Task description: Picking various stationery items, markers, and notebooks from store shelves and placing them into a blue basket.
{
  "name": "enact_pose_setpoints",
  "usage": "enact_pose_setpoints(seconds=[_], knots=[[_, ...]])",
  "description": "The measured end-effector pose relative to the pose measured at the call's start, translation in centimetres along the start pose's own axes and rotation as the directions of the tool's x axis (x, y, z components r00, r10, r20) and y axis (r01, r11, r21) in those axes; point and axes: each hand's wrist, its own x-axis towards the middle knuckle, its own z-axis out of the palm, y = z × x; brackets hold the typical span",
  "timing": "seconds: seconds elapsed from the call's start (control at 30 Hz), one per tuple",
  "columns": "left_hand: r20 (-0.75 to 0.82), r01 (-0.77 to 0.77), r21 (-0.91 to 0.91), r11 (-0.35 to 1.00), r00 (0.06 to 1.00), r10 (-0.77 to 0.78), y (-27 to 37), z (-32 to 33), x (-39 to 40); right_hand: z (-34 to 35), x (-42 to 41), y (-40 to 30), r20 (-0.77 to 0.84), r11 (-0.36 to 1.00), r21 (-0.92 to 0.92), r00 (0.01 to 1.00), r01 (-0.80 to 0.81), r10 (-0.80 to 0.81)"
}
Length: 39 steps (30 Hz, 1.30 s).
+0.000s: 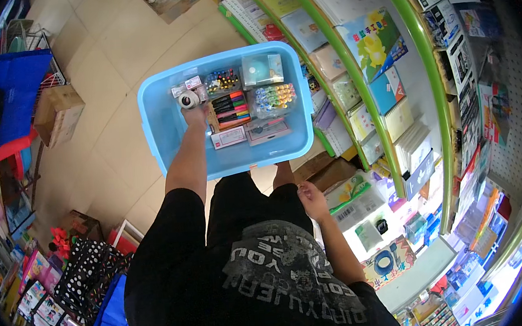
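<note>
A light blue plastic tub (173,170) stands in front of me. My left hand (195,117) reaches inside it at the left, with its fingers at a white roll with a dark core (188,100); whether they grip it is hard to tell. Just right of that hand lies a pack of coloured markers (230,110). Behind are a tub of dark-capped pens (222,81) and a clear box with a turquoise round object (260,70). A bag of pens with patterned caps (275,99) and small white boxes (228,138) lie beside them. My right hand (312,200) hangs by my thigh, fingers curled, apparently holding nothing.
Green-edged shelves (366,84) with notebooks and stationery rise on the right. An open cardboard box (172,3) is on the tiled floor (109,78) beyond the tub. Another carton (59,115), blue bags (17,91) and a polka-dot bag (84,276) stand at left.
</note>
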Motion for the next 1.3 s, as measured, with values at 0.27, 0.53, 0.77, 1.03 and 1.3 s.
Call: enact_pose_setpoints(seconds=[0.27, 0.53, 0.77, 1.03, 1.3], knots=[[0.087, 0.034, 0.208, 0.978, 0.995, -0.053, 0.8, -0.5, -1.8, 0.3, -0.3, 0.6, 0.048, 0.996, -0.041, 0.996, -0.074, 0.076], [0.292, 0.115, -0.146, 0.983, 0.954, -0.068, 0.5, -4.1, 3.1, 0.0, 0.5, -0.5, 0.074, 0.987, -0.155, 0.997, 0.029, -0.018], [0.358, -0.248, 0.28, 0.927, 0.924, 0.139, 0.9, -8.2, 0.6, -3.0, -0.9, -4.5, 0.123, 0.939, -0.235, 0.966, 0.25, -0.226], [0.77, -0.535, 0.53, 0.658, 0.629, -0.108, 2.2, -6.0, -16.6, -13.7, -5.8, -12.0, 0.074, 0.823, -0.441, 0.928, 0.359, -0.366], [0.925, -0.916, 0.38, 0.124, 0.375, -0.066, 2.0, -7.6, -19.0, -27.3, -20.0, -29.6, 0.047, 0.691, -0.32, 0.74, 0.648, -0.671]])
